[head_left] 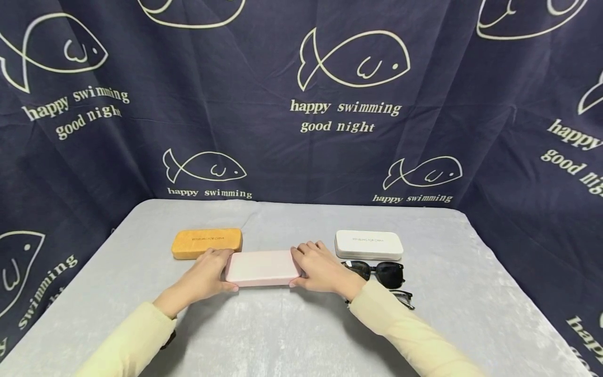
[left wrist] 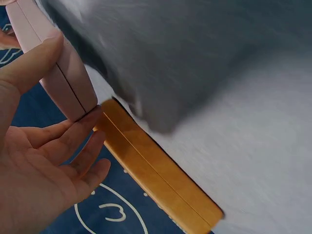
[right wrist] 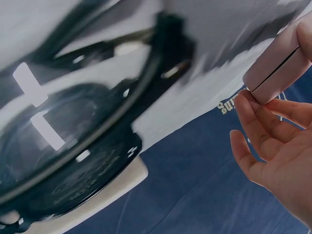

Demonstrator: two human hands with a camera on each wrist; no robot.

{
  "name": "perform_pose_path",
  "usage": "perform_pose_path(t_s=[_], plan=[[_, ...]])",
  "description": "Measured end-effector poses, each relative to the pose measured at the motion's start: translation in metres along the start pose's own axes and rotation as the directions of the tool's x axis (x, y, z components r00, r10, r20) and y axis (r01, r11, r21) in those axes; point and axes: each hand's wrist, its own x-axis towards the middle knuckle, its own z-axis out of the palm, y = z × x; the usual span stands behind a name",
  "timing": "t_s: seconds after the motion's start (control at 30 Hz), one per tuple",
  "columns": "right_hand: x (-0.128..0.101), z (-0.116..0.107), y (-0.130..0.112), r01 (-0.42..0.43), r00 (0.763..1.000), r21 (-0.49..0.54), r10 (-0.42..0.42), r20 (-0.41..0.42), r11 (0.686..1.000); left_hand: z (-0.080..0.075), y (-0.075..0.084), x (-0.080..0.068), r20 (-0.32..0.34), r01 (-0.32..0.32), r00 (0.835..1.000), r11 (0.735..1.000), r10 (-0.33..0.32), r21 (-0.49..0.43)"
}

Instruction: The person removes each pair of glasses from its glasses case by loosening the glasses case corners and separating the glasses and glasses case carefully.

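Note:
A pink glasses case [head_left: 264, 268], its lid down, is held between both hands over the middle of the table. My left hand [head_left: 204, 275] grips its left end, thumb on the near side and fingers at the far edge. The right end is gripped by my right hand [head_left: 322, 268] in the same way. In the left wrist view the seam of the pink case [left wrist: 58, 66] shows as a thin dark line. An orange glasses case [head_left: 207, 244] lies just beyond my left hand, its near right corner partly behind the fingers.
On the right lie a white glasses case [head_left: 369, 245], black sunglasses [head_left: 390, 275] and a pair of eyeglasses [head_left: 406, 299] partly hidden by my right sleeve. A small dark thing [head_left: 168, 340] peeks out beside my left sleeve. Behind the grey-covered table [head_left: 292, 335] hangs a navy fish-print curtain [head_left: 264, 131].

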Motion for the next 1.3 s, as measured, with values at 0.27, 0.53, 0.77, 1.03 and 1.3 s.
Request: perform_pose_path(t_s=[0.27,0.53,0.77,1.03,1.3], plan=[[0.017,0.003,-0.017,0.007,1.000,-0.011,-0.007,0.030,1.000,-0.009,-0.016,-0.011,0.022,-0.007,1.000,0.999,0.006,0.051],[0.035,0.008,-0.038,0.036,0.998,-0.028,-0.034,0.052,0.999,-0.023,-0.037,-0.025,0.025,-0.006,1.000,0.996,0.004,0.094],[0.051,0.011,-0.056,0.068,0.997,-0.059,-0.066,0.036,0.996,-0.030,-0.056,-0.037,0.042,0.017,0.999,0.994,-0.022,0.104],[0.066,0.018,-0.073,0.074,0.997,-0.087,-0.071,0.043,0.993,-0.038,-0.075,-0.046,0.063,0.030,0.997,0.992,-0.038,0.122],[0.080,0.021,-0.088,0.055,0.997,-0.086,-0.050,0.062,0.995,-0.045,-0.091,-0.052,0.067,0.027,0.997,0.992,-0.035,0.124]])
